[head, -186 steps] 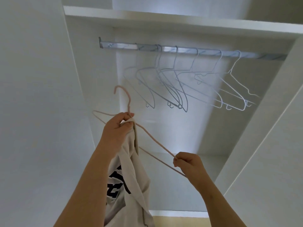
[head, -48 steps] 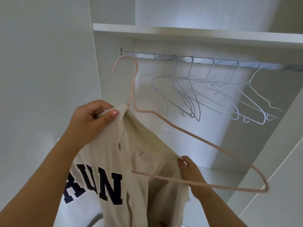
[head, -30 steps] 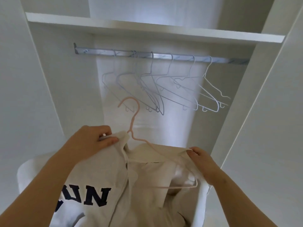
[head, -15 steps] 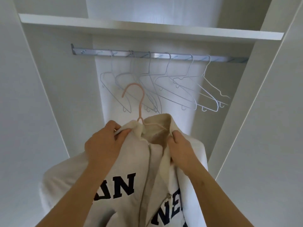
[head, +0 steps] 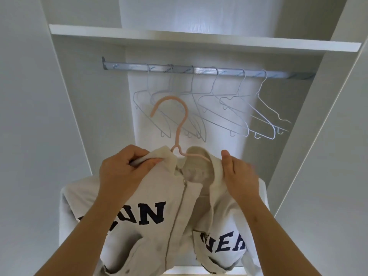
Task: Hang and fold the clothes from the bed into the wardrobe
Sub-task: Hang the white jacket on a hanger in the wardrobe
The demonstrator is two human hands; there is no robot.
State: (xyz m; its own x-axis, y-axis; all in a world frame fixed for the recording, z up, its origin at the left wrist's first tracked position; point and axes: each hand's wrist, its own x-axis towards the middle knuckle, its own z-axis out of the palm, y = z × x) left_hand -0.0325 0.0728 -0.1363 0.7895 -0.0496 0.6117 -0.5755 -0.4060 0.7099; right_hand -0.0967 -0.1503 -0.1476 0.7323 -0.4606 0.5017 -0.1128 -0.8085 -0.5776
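Holds up a zip jacket [head: 169, 196] on a hanger [head: 186, 114] before the open wardrobe [head: 89, 96], left hand [head: 123, 172] at the collar's left side, right hand [head: 239, 176] at its right. Behind and above, row of bare hangers [head: 211, 94] on the rail [head: 205, 70], just under a shelf [head: 199, 39].

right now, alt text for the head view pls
A cream jacket on a pink hanger is held up before a wardrobe, the left hand gripping its collar, the right hand at the collar's other side. Empty white hangers hang on the rail above.
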